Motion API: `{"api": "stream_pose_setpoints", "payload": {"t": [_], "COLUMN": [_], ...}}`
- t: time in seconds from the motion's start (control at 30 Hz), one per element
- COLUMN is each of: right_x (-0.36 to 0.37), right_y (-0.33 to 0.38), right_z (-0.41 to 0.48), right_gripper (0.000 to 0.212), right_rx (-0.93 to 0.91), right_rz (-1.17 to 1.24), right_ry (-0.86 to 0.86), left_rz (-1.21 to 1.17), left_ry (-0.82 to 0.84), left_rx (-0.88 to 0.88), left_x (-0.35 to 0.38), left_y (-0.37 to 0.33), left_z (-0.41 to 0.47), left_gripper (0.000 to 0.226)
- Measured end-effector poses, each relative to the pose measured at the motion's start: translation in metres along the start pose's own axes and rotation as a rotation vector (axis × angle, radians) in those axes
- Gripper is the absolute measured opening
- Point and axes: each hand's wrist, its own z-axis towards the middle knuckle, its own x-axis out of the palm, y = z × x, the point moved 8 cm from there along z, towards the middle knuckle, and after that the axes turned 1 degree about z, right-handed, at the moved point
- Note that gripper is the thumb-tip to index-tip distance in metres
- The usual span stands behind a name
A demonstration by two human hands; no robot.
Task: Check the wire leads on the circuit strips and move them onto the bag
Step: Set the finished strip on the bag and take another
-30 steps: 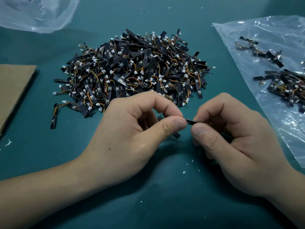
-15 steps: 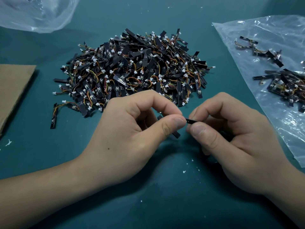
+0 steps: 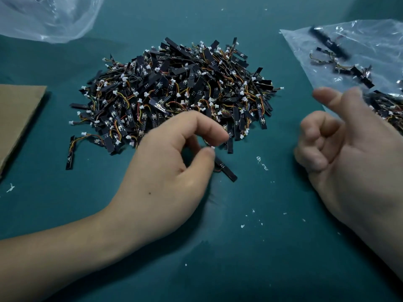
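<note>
Next, most likely, the loose strip (image 3: pixel 226 172) at mid-frame: seemingly down on the green table (image 3: pixel 261 247), just below the big heap (image 3: pixel 174 94), long axis slanting from upper left to lower right, upper end hidden behind the thumb of the left hand (image 3: pixel 165 171). Left fingers curled, thumb and forefinger tips slightly apart, a white plug (image 3: pixel 213 147) at the thumb tip; cannot tell whether gripped. Right hand (image 3: pixel 349 149) well off to the right, loosely curled, holding nothing, nearer the bag (image 3: pixel 305 46) at upper right.

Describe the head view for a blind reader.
Two bare hands over a teal table: the left hand curls over a lone strip, the right hand is empty beside a bag. A pile of wired strips lies behind.
</note>
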Motion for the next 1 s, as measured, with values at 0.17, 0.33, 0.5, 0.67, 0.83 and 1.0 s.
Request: {"api": "stream_pose_setpoints", "payload": {"t": [0.17,0.33,0.5,0.67,0.83,1.0], "right_x": [0.018,0.043,0.054,0.059,0.06,0.062], "right_y": [-0.001,-0.005,-0.008,-0.007,-0.009,-0.01], "right_z": [-0.01,-0.034,-0.039,-0.043,-0.043,-0.044], "right_gripper": [0.02,0.012,0.02,0.025,0.02,0.01], "right_rx": [-0.103,-0.265,-0.302,-0.319,-0.37,-0.381], "right_rz": [-0.267,-0.679,-0.89,-0.985,-1.128,-1.145], "right_ry": [0.185,0.423,0.511,0.568,0.559,0.551], "left_rz": [0.471,0.426,0.23,0.169,0.022,0.079], "left_ry": [0.164,0.12,0.001,-0.024,-0.014,0.025], "left_rx": [0.17,0.198,0.22,0.255,0.23,0.225], "left_x": [0.019,0.017,0.014,0.012,0.018,0.015], "left_y": [-0.016,-0.014,-0.009,-0.009,-0.013,-0.006], "left_z": [-0.005,-0.006,-0.006,-0.004,-0.006,-0.002], "left_gripper": [0.039,0.04,0.049,0.04,0.04,0.044]}}
